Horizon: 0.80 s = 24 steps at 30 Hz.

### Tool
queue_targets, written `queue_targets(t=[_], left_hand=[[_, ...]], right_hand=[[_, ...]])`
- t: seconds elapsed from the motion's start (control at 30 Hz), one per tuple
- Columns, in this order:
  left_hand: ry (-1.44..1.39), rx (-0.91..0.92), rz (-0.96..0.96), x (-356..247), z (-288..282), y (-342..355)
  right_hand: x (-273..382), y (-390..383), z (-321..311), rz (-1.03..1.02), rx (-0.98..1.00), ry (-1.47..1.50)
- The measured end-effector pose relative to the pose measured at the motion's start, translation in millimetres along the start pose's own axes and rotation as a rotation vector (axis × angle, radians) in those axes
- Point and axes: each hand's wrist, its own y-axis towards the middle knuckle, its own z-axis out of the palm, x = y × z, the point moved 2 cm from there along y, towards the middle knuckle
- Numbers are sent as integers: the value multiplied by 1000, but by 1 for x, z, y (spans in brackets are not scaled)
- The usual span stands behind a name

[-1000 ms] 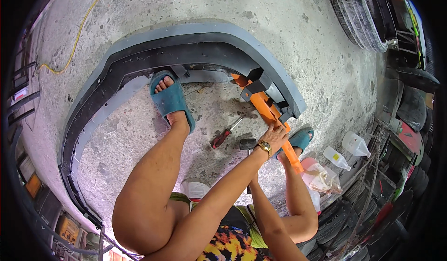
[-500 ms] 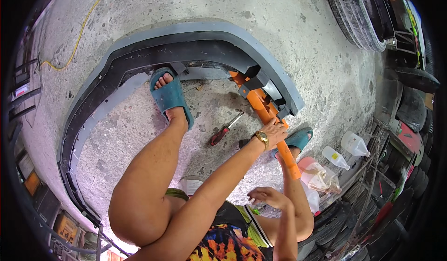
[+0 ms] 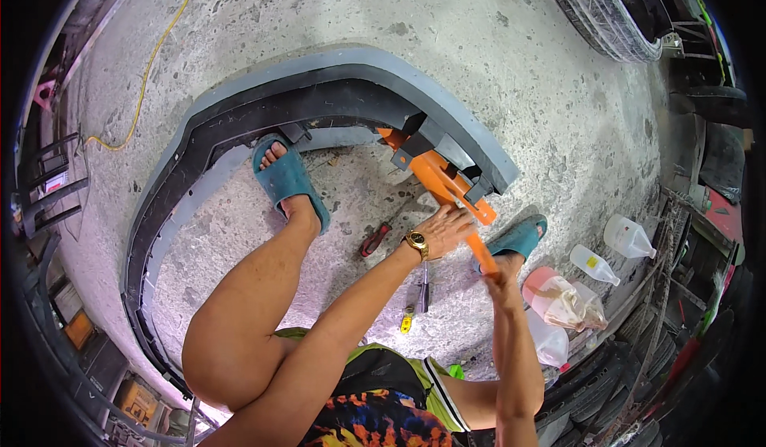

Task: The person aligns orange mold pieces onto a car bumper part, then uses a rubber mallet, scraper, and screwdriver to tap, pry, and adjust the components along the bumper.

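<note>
Taking hours from the middle of the head view, I count 1 yellow cord (image 3: 145, 80) at 10 o'clock; 1 curved grey-and-black panel (image 3: 319, 92) on the floor, arcing from 8 through 12 to nearly 3; 1 teal left sandal (image 3: 281, 182), worn, inside that curve toward 9; 1 red-and-black screwdriver (image 3: 372, 243) near centre, toward 6; 1 dark-handled tool (image 3: 424, 291) at 5; and 1 orange bar (image 3: 435, 177), running from 12 to 4 along the panel's right end. The left hand (image 3: 441, 228), with 1 gold watch (image 3: 416, 241), lies across the bar at 4; I cannot tell whether its fingers grip. The right hand (image 3: 503, 282), also at 4, is closed around the bar's lower end. Farther right I count 1 right sandal (image 3: 523, 238) at 3 and at least 4 plastic containers (image 3: 629, 235) from 3 to 4.

Obscured, left to right: the tool's upper end, behind the left wrist; the bar's middle, under the left hand; the right hand's blurred fingers; 1 ring-shaped object (image 3: 594, 12), cut off toward 1; piled tyres (image 3: 630, 367) at 4, which I cannot count.
</note>
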Motion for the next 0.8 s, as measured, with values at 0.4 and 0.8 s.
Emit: queue_targets(t=[0.4, 0.8], left_hand=[[10, -90, -239, 42, 6, -38], [-228, -377, -817, 92, 7, -67]], right_hand=[[62, 53, -44, 75, -190, -676], [45, 82, -56, 89, -118, -599]])
